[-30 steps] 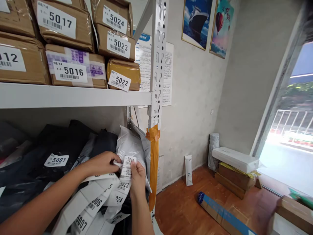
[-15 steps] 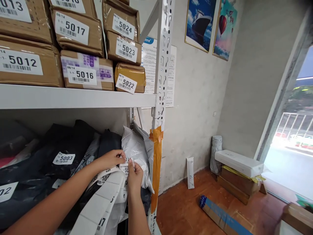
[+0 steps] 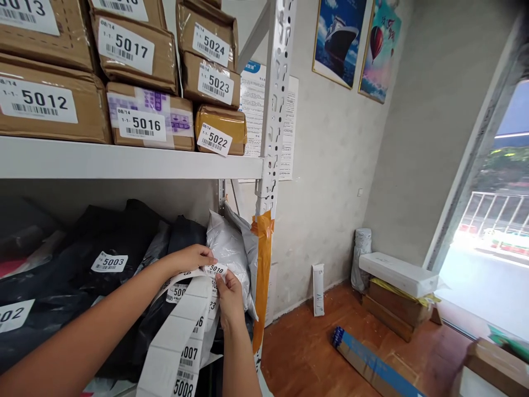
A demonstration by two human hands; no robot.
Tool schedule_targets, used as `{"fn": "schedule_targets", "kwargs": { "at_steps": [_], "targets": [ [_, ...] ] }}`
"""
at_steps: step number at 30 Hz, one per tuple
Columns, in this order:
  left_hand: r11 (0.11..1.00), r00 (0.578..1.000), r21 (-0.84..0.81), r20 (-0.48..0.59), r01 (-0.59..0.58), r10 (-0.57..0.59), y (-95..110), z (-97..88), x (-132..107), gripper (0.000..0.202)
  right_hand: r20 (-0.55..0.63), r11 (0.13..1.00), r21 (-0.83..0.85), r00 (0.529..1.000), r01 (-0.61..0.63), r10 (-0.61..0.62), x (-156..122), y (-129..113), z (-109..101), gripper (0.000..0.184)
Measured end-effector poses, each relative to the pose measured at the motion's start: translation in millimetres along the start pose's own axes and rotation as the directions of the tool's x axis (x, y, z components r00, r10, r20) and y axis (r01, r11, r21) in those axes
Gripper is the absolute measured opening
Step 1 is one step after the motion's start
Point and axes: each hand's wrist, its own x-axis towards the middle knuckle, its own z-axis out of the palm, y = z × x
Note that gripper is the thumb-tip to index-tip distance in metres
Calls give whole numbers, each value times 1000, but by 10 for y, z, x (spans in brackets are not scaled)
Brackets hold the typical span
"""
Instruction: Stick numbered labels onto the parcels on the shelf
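Observation:
Both hands meet in front of a grey plastic mailer bag [image 3: 225, 242] on the lower shelf. Between their fingertips is a white label numbered 5010 [image 3: 215, 269]. My left hand [image 3: 192, 258] pinches at its upper left edge, fingers closed. My right hand [image 3: 230, 291] grips its lower right corner between thumb and fingers. A long strip of numbered labels [image 3: 176, 331] hangs down below the left hand, with 5007 and 5008 readable. Whether the 5010 label is still joined to the strip is hard to make out. Behind the strip lies a dark bag with a partly covered label [image 3: 177, 293].
Labelled cardboard boxes [image 3: 144, 127] stand on the upper shelf [image 3: 132, 157]. Black bags, one labelled 5003 [image 3: 109, 262], fill the lower shelf's left. A white post [image 3: 275, 110] with orange tape [image 3: 263, 264] borders the right. Boxes [image 3: 397, 303] and a long blue-brown package [image 3: 372, 364] lie on the floor.
The 5010 label has tilted up and now faces me more fully between the hands. The hanging strip has swung, showing more of its printed side. The view has shifted slightly.

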Motion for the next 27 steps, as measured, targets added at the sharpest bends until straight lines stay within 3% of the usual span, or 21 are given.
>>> {"fn": "schedule_targets", "kwargs": {
  "at_steps": [5, 9, 14, 19, 22, 27],
  "targets": [
    [975, 988, 210, -151, 76, -44, 14, 25, -35, 29, -84, 996, -92, 996, -10, 2, 71, 107, -2, 29],
    [911, 963, 371, -256, 180, -86, 142, 85, -99, 20, -221, 998, 10, 973, -69, 70, 70, 176, 17, 39],
    [830, 952, 511, -299, 223, -72, 268, 195, -151, 26, -118, 987, 129, 986, -100, 115, -59, 195, -10, 36],
    [791, 949, 560, -307, 246, -78, 252, 276, -166, 31, -288, 955, 243, 928, -170, 238, -253, 322, -80, 39],
    [791, 945, 558, -318, 250, -74, 259, 333, -188, 35, -376, 952, 281, 899, -119, 224, -481, 431, -140, 36],
    [767, 917, 571, -395, 292, -55, 283, 443, -237, 52, -411, 946, 310, 885, -89, 218, -877, 692, -293, 57]
  ]
}}
